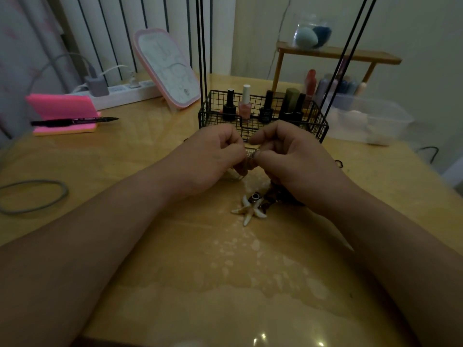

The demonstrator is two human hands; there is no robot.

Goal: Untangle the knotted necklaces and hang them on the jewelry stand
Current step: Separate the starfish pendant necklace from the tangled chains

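Several polish bottles (245, 103) stand in basket (319, 132) behind necklaces (251, 209).

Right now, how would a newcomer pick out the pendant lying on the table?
Find the black wire basket on the wooden table. Nearer the camera, the left hand and right hand pinch a chain; the pendant lies just below them. It alone is a star of pale, tooth-shaped spikes.

Thin silvery chain tangle (251, 154) buried between left hand (213, 157) and right hand (294, 160); I can't read knot. Dark beaded strand (271, 197) hidden under right hand. Thin black metal rods (202, 46), possibly stand, cut by top edge.
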